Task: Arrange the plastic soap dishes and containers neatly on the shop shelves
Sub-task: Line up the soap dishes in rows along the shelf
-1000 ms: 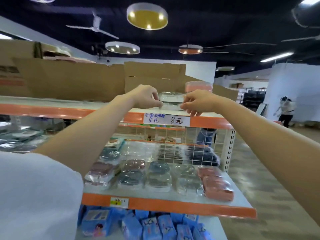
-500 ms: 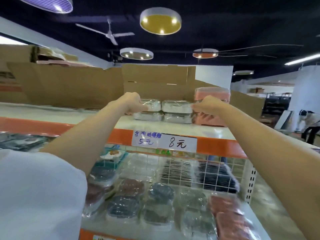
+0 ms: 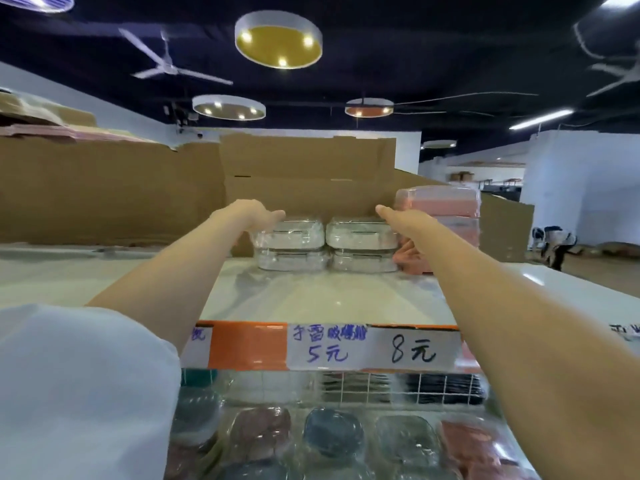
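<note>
Two stacks of wrapped white soap dishes [image 3: 325, 245] stand side by side, two high, at the back of the top shelf [image 3: 329, 299], against cardboard. My left hand [image 3: 254, 216] lies with straight fingers on the left stack's top outer edge. My right hand [image 3: 398, 218] lies with straight fingers along the right stack's top outer edge. A stack of pink soap dishes [image 3: 441, 216] stands right behind my right hand.
Flattened cardboard boxes [image 3: 304, 174] stand along the back of the top shelf. Price labels [image 3: 372, 346] hang on its orange front edge. The lower shelf holds several wrapped dishes [image 3: 332, 434] in dark, clear and pink colours. A person [image 3: 554, 242] bends over far right.
The white dishes have gone from the shelf's front edge to its back beside the pink stack. My fingers have straightened from a grip. The view has come closer to the shelf.
</note>
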The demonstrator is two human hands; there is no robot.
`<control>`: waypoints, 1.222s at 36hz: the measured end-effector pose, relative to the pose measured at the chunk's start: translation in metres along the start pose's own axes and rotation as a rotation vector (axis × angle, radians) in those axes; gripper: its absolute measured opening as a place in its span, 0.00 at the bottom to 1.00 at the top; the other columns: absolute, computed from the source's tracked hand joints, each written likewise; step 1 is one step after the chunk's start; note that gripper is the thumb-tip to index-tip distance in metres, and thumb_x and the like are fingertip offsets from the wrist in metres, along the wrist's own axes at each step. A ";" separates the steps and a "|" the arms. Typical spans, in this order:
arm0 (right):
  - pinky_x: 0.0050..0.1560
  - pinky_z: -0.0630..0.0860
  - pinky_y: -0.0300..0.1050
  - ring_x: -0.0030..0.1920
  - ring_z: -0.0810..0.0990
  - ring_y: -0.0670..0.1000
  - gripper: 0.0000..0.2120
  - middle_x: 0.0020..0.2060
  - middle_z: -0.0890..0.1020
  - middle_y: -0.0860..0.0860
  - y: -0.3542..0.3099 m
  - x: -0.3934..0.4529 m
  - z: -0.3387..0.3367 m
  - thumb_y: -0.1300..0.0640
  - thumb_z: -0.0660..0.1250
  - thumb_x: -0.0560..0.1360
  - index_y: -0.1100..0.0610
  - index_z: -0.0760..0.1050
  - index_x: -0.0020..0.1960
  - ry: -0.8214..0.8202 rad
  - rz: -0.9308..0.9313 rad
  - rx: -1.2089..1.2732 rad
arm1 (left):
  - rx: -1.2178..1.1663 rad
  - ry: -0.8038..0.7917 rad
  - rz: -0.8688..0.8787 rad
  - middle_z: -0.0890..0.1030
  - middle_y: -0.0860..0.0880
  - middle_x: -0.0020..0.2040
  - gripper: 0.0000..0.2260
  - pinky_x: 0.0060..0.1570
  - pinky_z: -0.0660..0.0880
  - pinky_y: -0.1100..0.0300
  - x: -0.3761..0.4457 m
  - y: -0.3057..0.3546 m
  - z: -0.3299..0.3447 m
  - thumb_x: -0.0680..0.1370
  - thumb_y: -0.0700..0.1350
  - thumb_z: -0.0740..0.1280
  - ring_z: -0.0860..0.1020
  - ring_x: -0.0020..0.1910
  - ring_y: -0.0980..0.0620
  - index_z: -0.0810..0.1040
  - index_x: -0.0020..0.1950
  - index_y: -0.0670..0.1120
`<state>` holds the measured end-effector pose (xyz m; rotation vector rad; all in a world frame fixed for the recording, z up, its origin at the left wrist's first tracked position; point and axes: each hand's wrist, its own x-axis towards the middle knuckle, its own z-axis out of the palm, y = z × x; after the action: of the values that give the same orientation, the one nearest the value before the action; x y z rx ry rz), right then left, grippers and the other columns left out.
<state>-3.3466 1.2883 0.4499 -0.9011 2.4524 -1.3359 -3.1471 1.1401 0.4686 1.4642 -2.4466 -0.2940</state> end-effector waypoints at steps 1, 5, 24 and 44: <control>0.36 0.81 0.45 0.32 0.82 0.55 0.35 0.66 0.71 0.61 -0.002 0.001 0.002 0.34 0.58 0.76 0.58 0.64 0.73 0.011 0.019 0.023 | -0.010 -0.014 0.009 0.65 0.40 0.73 0.33 0.64 0.71 0.47 0.002 0.000 0.002 0.80 0.64 0.50 0.72 0.65 0.39 0.61 0.75 0.40; 0.36 0.82 0.47 0.31 0.83 0.57 0.31 0.62 0.73 0.61 -0.004 0.004 0.009 0.36 0.61 0.76 0.59 0.68 0.68 0.085 0.062 0.061 | -0.090 -0.021 0.040 0.68 0.39 0.71 0.33 0.60 0.75 0.48 0.011 0.002 0.010 0.81 0.63 0.48 0.77 0.58 0.38 0.62 0.75 0.40; 0.36 0.74 0.40 0.29 0.66 0.46 0.07 0.31 0.68 0.51 -0.009 -0.029 0.017 0.58 0.67 0.77 0.59 0.69 0.50 -0.084 0.169 0.506 | -0.742 -0.053 0.099 0.71 0.43 0.56 0.27 0.47 0.80 0.53 0.020 -0.015 0.014 0.74 0.54 0.71 0.75 0.40 0.48 0.69 0.66 0.41; 0.33 0.70 0.37 0.21 0.68 0.45 0.08 0.19 0.68 0.48 0.000 -0.116 0.001 0.57 0.63 0.78 0.56 0.67 0.41 -0.209 0.013 0.717 | -1.135 -0.017 0.130 0.70 0.49 0.39 0.16 0.45 0.81 0.55 -0.078 -0.038 0.000 0.72 0.47 0.75 0.74 0.35 0.54 0.73 0.53 0.42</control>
<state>-3.2543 1.3569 0.4374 -0.7714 1.6177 -1.8154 -3.0804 1.1915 0.4471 0.7608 -1.7535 -1.3622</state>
